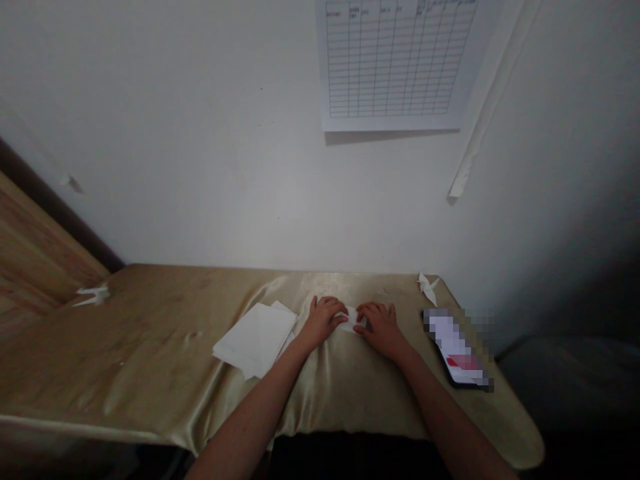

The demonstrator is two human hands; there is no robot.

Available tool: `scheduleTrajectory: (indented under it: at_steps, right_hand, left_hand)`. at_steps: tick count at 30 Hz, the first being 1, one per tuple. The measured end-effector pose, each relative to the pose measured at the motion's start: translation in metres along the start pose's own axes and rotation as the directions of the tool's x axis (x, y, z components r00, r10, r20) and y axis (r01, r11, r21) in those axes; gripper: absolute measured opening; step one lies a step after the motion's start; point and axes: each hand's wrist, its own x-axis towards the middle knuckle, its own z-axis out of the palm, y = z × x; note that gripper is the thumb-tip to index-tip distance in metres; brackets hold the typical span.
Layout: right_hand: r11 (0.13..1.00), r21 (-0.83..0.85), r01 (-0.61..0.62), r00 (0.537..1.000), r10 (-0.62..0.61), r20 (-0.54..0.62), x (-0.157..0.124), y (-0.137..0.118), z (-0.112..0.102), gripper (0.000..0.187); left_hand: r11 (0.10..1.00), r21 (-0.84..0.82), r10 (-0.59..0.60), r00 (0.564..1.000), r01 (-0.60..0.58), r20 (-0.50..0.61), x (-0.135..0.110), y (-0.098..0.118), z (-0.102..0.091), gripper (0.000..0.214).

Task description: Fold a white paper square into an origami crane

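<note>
A small folded piece of white paper [351, 318] lies on the gold satin cloth [150, 347] covering the table. My left hand [325, 319] presses on its left side with curled fingers. My right hand [381, 325] holds down its right side, fingers bent over the paper. Both hands touch the paper and nearly meet above it. Most of the paper is hidden under my fingers.
A stack of white sheets [257, 338] lies just left of my left hand. A phone [457, 350] rests near the table's right edge. Folded paper cranes sit at the back right [428, 285] and far left [93, 295]. A gridded chart [395, 60] hangs on the wall.
</note>
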Motion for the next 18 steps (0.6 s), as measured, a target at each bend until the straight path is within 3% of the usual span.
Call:
scheduleTrajectory:
  at_steps: [18]
  right_hand:
    - [0.998,-0.060,0.007,0.999,-0.005,0.034,-0.0001,0.0023,0.0045,0.021]
  left_hand:
    - [0.989,-0.027,-0.148,0.986,0.146,-0.077,0.0025,0.0081,0.0047,0.010]
